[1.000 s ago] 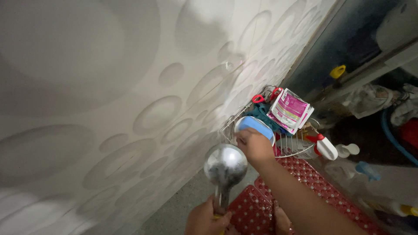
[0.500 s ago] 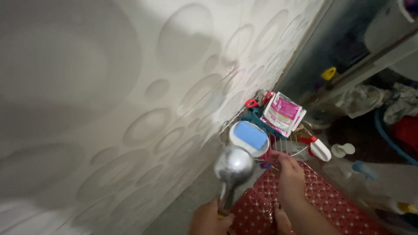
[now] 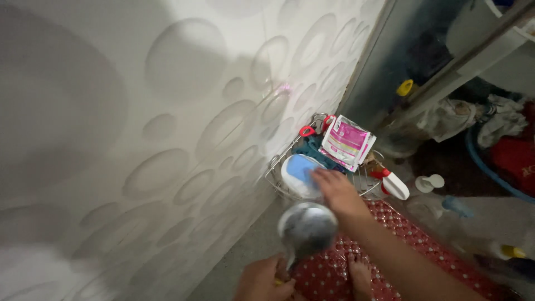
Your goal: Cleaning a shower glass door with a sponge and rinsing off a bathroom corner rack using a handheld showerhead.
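My left hand point(image 3: 263, 281) is at the bottom edge, closed around the handle of a round chrome shower head point(image 3: 307, 228) that points up. My right hand point(image 3: 336, 192) reaches over it to a wire corner rack point(image 3: 274, 177) on the wall. Its fingers lie on the right edge of a blue-and-white oval scrubber point(image 3: 295, 171) in the rack. Motion blur hides whether the fingers grip it.
The rack also holds a pink pouch point(image 3: 345, 142), red-handled scissors point(image 3: 307, 131) and a dark teal cloth point(image 3: 310, 148). A white spray bottle with a red trigger point(image 3: 393, 184) stands beside it. A red dotted mat point(image 3: 429, 248) and my bare foot point(image 3: 360, 276) are below. The circle-patterned wall point(image 3: 167, 139) fills the left.
My right hand left the scrubber and dropped toward the mat, then came back up onto the scrubber. The shower head stayed in my left hand and the view drifted right.
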